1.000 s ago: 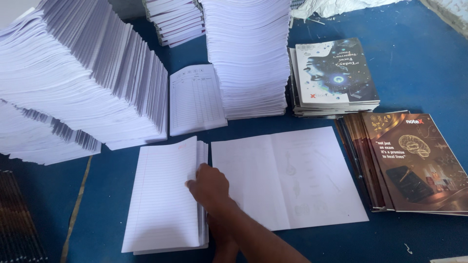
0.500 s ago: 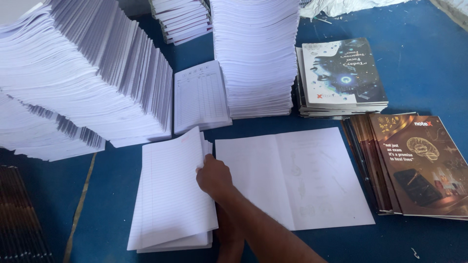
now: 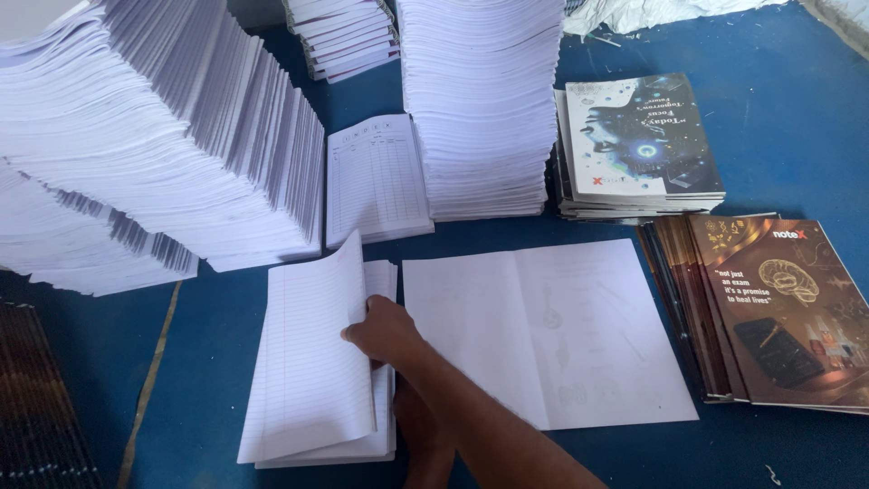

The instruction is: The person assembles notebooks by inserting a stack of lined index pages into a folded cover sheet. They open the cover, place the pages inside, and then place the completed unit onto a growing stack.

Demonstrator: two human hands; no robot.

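The right hand [image 3: 385,330] has its fingers clamped on the raised top part of a bundle of ruled sheets [image 3: 317,362] on the blue table [image 3: 797,136], beside an opened white cover sheet [image 3: 548,330]. The left hand [image 3: 421,435] lies beneath the forearm; its fingers cannot be told. The bundle is not yet on the cover, and tall paper stacks [image 3: 484,100] remain.

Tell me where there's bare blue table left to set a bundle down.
Bare table lies right of the dark-covered notebook stack, and a strip at the lower left beside the lined pages under the right hand. The back is crowded with tall paper stacks; the open white sheet fills the middle.
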